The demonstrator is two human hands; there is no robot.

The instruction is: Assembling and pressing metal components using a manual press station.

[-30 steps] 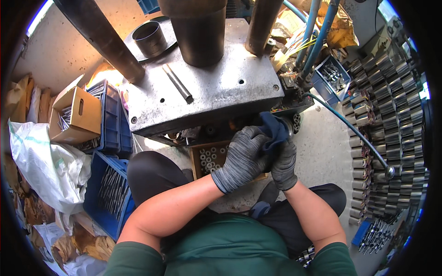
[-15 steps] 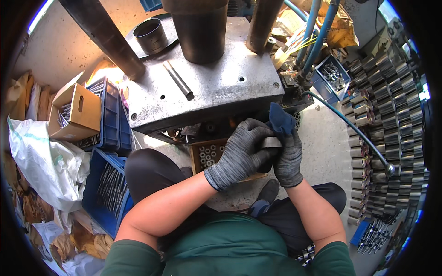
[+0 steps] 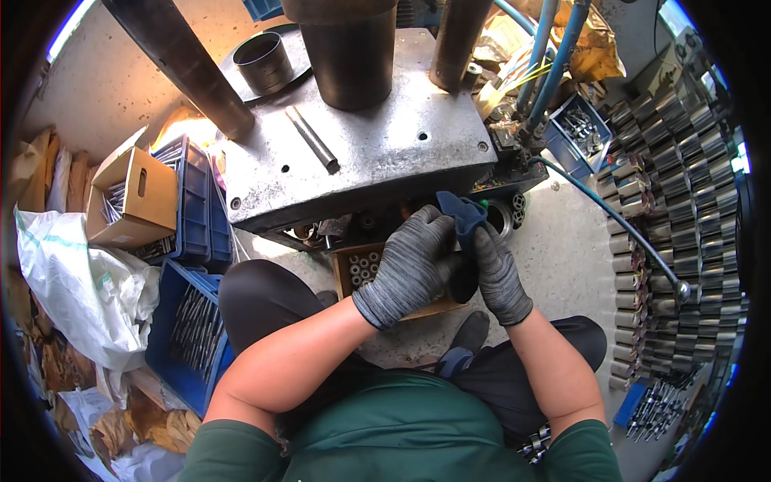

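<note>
Both my hands wear grey knitted gloves and meet just below the front edge of the press table. A dark blue cloth [image 3: 462, 215] is bunched between my fingers, pinched by my right hand [image 3: 503, 279]. My left hand [image 3: 411, 269] is closed around a dark rounded metal part [image 3: 463, 277], which is mostly hidden by the gloves and the cloth. The cloth lies against this part. Below my left hand, a wooden box [image 3: 340, 273] holds several small metal rings.
Ahead stands the press table [image 3: 377, 157] with a metal rod [image 3: 312, 138] and a black cylinder [image 3: 263, 64] on it. Blue crates [image 3: 165, 353] of rods and a white sack [image 3: 80, 281] are at left. Stacked metal sleeves [image 3: 683, 241] and a blue hose [image 3: 610, 209] are at right.
My right hand and the cloth have shifted left and slightly down over the metal part. The part has turned, and its shiny rim is now hidden. A round metal ring behind has come into view.
</note>
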